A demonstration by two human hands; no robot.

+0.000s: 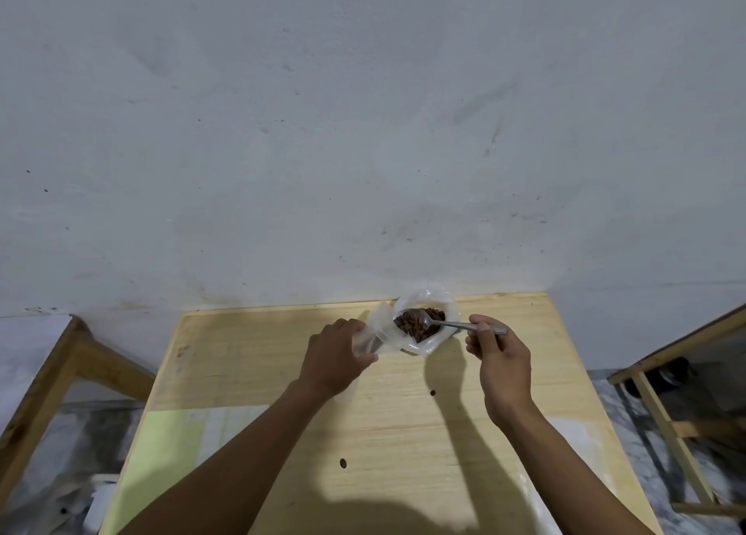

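A clear plastic bag [427, 343] stands open at the far edge of the wooden table [403, 413], holding small brown pieces [420, 330]. My right hand [498, 357] pinches the handle of a metal spoon [452, 325] whose bowl sits over the bag's mouth, loaded with brown pieces. My left hand [335, 357] grips a second, smaller clear plastic bag [373, 332] just left of the open bag, its mouth next to the spoon.
A grey wall rises right behind the table's far edge. Another wooden frame [60, 377] stands to the left and one [678, 373] to the right. A pale green sheet [161, 445] lies on the table's near left part.
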